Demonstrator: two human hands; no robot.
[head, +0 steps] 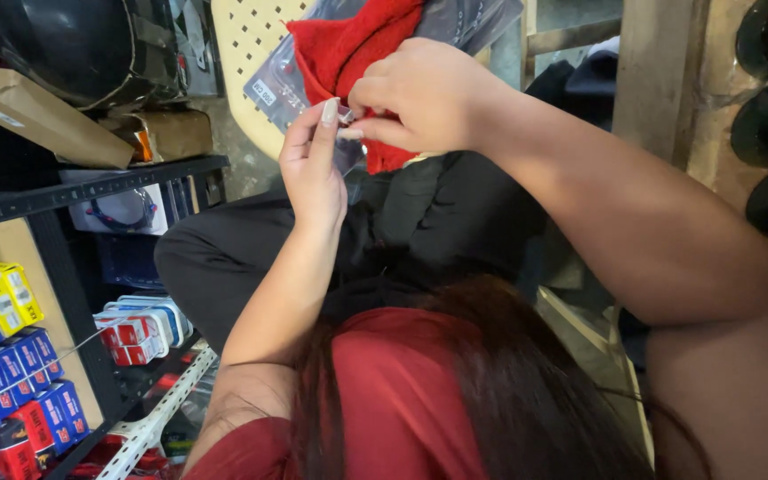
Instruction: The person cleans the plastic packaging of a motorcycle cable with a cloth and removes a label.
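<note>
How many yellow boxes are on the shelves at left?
1: a yellow box at the far left edge, sitting above the blue boxes. Others may be hidden beyond the frame edge.

Black metal shelf (91, 187) w/ small coloured boxes (11, 391), cardboard box (37, 116)

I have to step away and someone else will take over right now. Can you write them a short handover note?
Left hand: raised, fingertips on a small clear piece.
Right hand: pinching the same piece from the other side.
A red cloth and clear plastic packets lie just behind the hands on the cream perforated chair.
Done: piece is in both hands.
Left: cannot tell; the piece is too small to read.
</note>
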